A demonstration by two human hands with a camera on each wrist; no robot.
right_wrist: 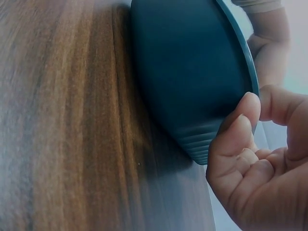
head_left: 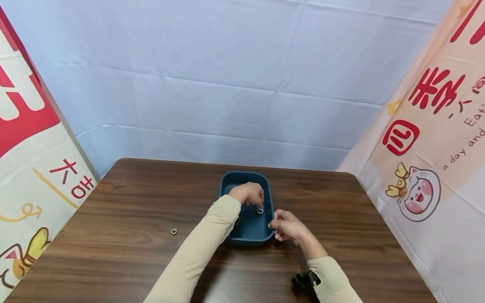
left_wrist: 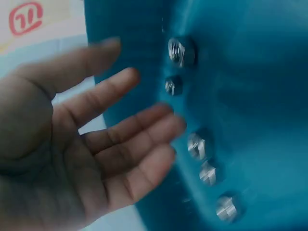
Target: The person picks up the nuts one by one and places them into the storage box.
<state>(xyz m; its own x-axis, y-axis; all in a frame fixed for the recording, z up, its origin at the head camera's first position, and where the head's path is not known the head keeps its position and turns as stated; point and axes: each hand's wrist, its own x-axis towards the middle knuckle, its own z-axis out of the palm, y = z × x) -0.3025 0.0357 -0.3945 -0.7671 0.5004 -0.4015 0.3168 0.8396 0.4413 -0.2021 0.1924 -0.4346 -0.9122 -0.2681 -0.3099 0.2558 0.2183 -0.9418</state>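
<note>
A dark blue plastic box (head_left: 245, 242) rests on the wooden table. Reaching over its inside is my left hand (head_left: 248, 193), its fingers loosely bent and spread, with nothing between thumb and fingertips in the left wrist view. One metal nut (head_left: 260, 211) shows just below those fingertips in the head view. Several hex nuts (left_wrist: 182, 52) of different sizes lie along the box's inner edge in the left wrist view. My right hand (head_left: 288, 227) pinches the box rim (right_wrist: 248, 50) between thumb and index finger at the near right side.
A single nut (head_left: 174, 231) lies on the wooden table (head_left: 125, 202), left of the box. A black device (head_left: 305, 280) is strapped at the right wrist. Behind the table hangs a pale cloth (head_left: 212, 84), with printed banners (head_left: 413, 189) on both sides.
</note>
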